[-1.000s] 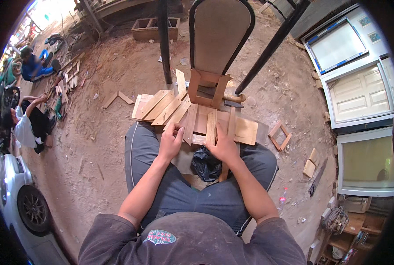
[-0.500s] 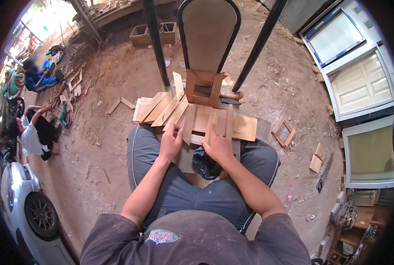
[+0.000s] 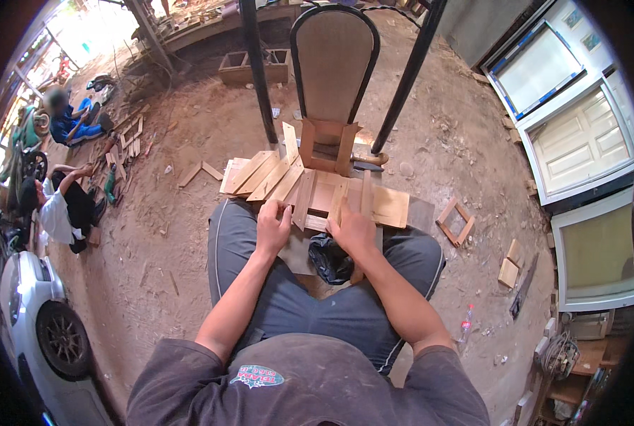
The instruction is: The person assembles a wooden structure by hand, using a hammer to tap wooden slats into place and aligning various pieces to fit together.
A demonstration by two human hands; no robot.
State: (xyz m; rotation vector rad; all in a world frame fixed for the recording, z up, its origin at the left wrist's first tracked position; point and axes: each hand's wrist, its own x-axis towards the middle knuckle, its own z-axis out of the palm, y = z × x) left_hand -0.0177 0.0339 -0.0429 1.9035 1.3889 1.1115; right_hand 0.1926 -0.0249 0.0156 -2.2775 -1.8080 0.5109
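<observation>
Across my lap lies a chair's board, with several pale wooden slats point(image 3: 265, 170) with slanted ends fanned out at its left. My left hand point(image 3: 273, 228) is closed in a pinch just below them; anything between its fingertips is too small to make out. My right hand point(image 3: 353, 231) grips a short wooden slat point(image 3: 339, 193), thumb on its left and fingers on its right. Upright slats point(image 3: 303, 198) stand on either side of it, over a flat pale board point(image 3: 391, 206). Beyond them is a small wooden frame point(image 3: 328, 148). A black plastic bag point(image 3: 330, 260) sits beneath my right hand.
A hammer point(image 3: 369, 162) lies behind the slats, before a padded chair back point(image 3: 334, 64) between black posts. On the dirt floor are a square wooden frame point(image 3: 455, 222), wood blocks point(image 3: 509, 264), a saw point(image 3: 524, 287) and a bottle point(image 3: 467, 322). Two people sit at left near a car point(image 3: 40, 312).
The whole view has shifted slightly. My left fingers have drawn together more tightly near the slats; my right hand stays on its slat.
</observation>
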